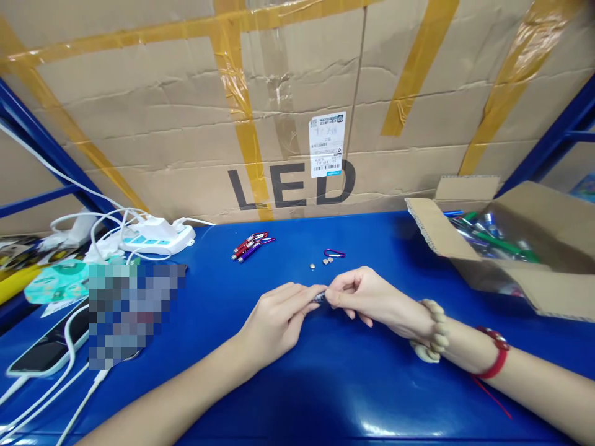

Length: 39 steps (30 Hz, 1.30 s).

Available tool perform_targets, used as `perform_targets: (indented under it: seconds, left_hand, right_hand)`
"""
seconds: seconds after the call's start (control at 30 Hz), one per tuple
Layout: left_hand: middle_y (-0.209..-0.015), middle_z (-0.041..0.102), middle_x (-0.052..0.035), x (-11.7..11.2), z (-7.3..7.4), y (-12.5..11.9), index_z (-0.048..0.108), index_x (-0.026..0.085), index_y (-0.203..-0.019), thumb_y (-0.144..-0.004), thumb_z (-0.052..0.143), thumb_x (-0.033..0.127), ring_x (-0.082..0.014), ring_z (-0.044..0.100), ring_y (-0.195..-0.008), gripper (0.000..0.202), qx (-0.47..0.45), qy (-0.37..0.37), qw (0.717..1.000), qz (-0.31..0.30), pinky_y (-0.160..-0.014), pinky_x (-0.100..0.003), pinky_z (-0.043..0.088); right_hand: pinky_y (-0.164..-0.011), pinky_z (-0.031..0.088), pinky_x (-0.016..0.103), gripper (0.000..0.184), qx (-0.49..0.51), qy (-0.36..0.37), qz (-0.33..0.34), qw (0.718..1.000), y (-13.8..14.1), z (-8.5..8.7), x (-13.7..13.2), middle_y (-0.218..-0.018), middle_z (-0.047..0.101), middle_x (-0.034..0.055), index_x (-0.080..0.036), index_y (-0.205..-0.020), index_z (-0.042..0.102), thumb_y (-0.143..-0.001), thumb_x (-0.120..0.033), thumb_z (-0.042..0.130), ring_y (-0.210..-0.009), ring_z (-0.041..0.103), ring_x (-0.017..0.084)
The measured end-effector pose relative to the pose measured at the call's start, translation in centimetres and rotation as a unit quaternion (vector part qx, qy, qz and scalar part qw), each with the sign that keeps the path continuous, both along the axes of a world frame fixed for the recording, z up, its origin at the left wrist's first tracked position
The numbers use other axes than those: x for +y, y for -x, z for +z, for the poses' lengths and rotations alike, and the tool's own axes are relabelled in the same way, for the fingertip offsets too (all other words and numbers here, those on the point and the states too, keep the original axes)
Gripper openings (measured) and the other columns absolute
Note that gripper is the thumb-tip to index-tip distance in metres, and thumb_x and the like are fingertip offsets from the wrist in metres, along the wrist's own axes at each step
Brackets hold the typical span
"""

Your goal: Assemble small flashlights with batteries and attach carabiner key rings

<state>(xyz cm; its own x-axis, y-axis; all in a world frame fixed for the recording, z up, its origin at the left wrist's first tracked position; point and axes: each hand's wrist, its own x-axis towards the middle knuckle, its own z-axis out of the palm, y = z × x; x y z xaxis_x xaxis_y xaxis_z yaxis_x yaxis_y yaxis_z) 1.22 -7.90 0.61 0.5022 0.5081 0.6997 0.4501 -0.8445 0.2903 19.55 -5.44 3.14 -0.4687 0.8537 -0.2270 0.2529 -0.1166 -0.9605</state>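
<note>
Over the middle of the blue table (pixel 325 384), my left hand (pixel 279 319) and my right hand (pixel 365 296) meet. Both pinch the ends of one small dark cylindrical piece (pixel 320 298), a mini flashlight part by its look. Fingers of both hands are curled closed around it. Just beyond them lie a few small round button cells (pixel 320 264) and a purple carabiner clip (pixel 334 253). Farther back left lies a small bunch of red and purple mini flashlights (pixel 248 245). My right wrist wears a bead bracelet and a red cord.
An open cardboard box (pixel 525 272) of coloured flashlights stands at the right. A white power strip (pixel 158 236) with cables sits back left, a phone (pixel 46 350) on a cable at the left edge. A taped cardboard wall marked LED (pixel 288 186) closes the back.
</note>
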Motion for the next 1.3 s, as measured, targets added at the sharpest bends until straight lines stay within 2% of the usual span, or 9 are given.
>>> perform_targets:
  seconds: [0.27,0.47,0.63,0.77,0.87,1.03,1.1,1.2,1.3]
  left_hand:
    - [-0.075,0.065,-0.0047,0.0,0.1,-0.2,0.06,0.015,-0.106,-0.087,0.047,0.013,-0.0124,0.058,-0.065,0.023,-0.016,0.034,0.999,0.034,-0.062,-0.022,0.049]
    - [-0.071,0.064,-0.003,0.1,0.2,-0.2,0.063,0.016,-0.099,-0.086,0.048,0.016,-0.0117,0.057,-0.059,0.02,-0.015,0.086,0.994,0.068,-0.056,-0.02,0.047]
    - [-0.083,0.069,-0.0027,-0.1,0.6,-0.2,0.062,0.019,-0.096,-0.084,0.05,0.011,-0.0129,0.064,-0.074,0.019,-0.009,0.138,0.99,0.034,-0.069,-0.022,0.05]
    - [-0.085,0.07,-0.0021,-0.3,0.5,-0.1,0.06,0.018,-0.09,-0.081,0.052,0.009,-0.0123,0.065,-0.074,0.015,-0.01,0.185,0.983,0.013,-0.068,-0.02,0.051]
    - [-0.085,0.07,-0.0027,-0.3,0.3,-0.1,0.058,0.017,-0.087,-0.081,0.052,0.009,-0.0122,0.066,-0.072,0.012,-0.012,0.188,0.982,0.008,-0.066,-0.02,0.051]
    - [-0.078,0.068,-0.0024,-0.4,0.0,-0.2,0.058,0.016,-0.084,-0.081,0.052,0.008,-0.0124,0.065,-0.072,0.011,-0.017,0.154,0.988,0.011,-0.066,-0.019,0.051]
    - [-0.076,0.067,-0.002,-0.5,-0.1,-0.2,0.058,0.016,-0.083,-0.082,0.051,0.008,-0.012,0.065,-0.07,0.011,-0.022,0.146,0.989,0.015,-0.065,-0.019,0.051]
    - [-0.074,0.067,-0.0019,-0.6,-0.2,-0.3,0.058,0.016,-0.082,-0.082,0.05,0.008,-0.0119,0.064,-0.068,0.011,-0.026,0.127,0.991,0.02,-0.064,-0.019,0.051]
    - [-0.073,0.067,-0.0027,-0.6,-0.2,-0.2,0.059,0.017,-0.082,-0.084,0.049,0.01,-0.013,0.063,-0.069,0.012,-0.014,0.094,0.995,0.004,-0.065,-0.022,0.05]
  right_hand:
    - [-0.03,0.03,0.009,0.027,0.002,-0.031,0.008,0.999,-0.1,0.0,0.3,-0.044,0.047,-0.0063,-0.011,-0.068,0.062,-0.066,-0.038,0.068,-0.037,0.037,0.001]
    - [-0.029,0.032,0.01,0.032,-0.011,-0.056,0.002,0.998,-0.2,0.3,0.4,-0.044,0.047,-0.0057,-0.012,-0.063,0.059,-0.065,-0.043,0.067,-0.036,0.038,0.002]
    - [-0.028,0.037,0.012,0.033,-0.064,-0.096,0.032,0.993,-0.3,0.0,0.6,-0.052,0.056,-0.0008,-0.012,-0.066,0.062,-0.065,-0.044,0.067,-0.04,0.047,0.005]
    - [-0.033,0.044,0.015,0.032,-0.07,-0.165,0.065,0.982,-0.4,-0.2,0.6,-0.056,0.057,0.0008,-0.012,-0.069,0.066,-0.069,-0.044,0.063,-0.044,0.053,0.008]
    - [-0.038,0.047,0.016,0.032,-0.055,-0.255,0.116,0.958,-0.7,-0.3,0.7,-0.067,0.058,0.0035,-0.012,-0.07,0.067,-0.076,-0.043,0.058,-0.051,0.057,0.009]
    - [-0.057,0.046,0.019,0.026,-0.095,-0.439,0.186,0.874,-1.4,-0.2,0.8,-0.071,0.061,0.0047,-0.013,-0.077,0.067,-0.087,-0.027,0.047,-0.059,0.055,0.008]
    - [-0.06,0.045,0.019,0.024,-0.106,-0.465,0.187,0.859,-1.3,0.0,0.7,-0.069,0.061,0.0043,-0.013,-0.076,0.066,-0.087,-0.023,0.046,-0.062,0.055,0.009]
    - [-0.054,0.043,0.017,0.026,-0.093,-0.429,0.175,0.882,-1.1,0.2,0.4,-0.064,0.058,0.0026,-0.012,-0.071,0.065,-0.087,-0.023,0.047,-0.055,0.053,0.007]
    - [-0.048,0.043,0.015,0.03,-0.07,-0.334,0.166,0.925,-0.8,0.0,0.1,-0.064,0.058,0.0021,-0.012,-0.066,0.063,-0.086,-0.029,0.048,-0.049,0.052,0.005]
